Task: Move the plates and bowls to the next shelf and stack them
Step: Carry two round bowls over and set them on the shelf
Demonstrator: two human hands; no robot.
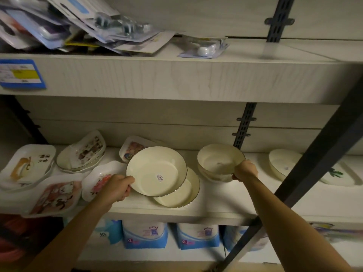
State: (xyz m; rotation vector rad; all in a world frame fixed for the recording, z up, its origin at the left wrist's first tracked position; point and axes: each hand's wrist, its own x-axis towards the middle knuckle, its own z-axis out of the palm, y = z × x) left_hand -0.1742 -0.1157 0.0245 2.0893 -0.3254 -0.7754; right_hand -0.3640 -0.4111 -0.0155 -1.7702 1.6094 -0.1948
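Note:
My left hand (117, 187) grips the left rim of a cream plate (157, 170) with a barcode sticker, lifted and tilted above a second cream plate (181, 195) lying on the middle shelf (176, 211). A cream bowl (220, 160) is held at its right rim by my right hand (245, 171); it sits in or just above another bowl (211, 176) beneath it. Further right, past the dark upright, rests a cream plate (282, 163) beside a white dish with a green print (340, 175).
Several printed square dishes (29, 163) and a pile of patterned plates (82, 156) crowd the shelf's left side. A dark diagonal post (314, 163) crosses in front at right. Blister packs (88, 26) litter the upper shelf. Blue packages (145, 234) stand on the shelf below.

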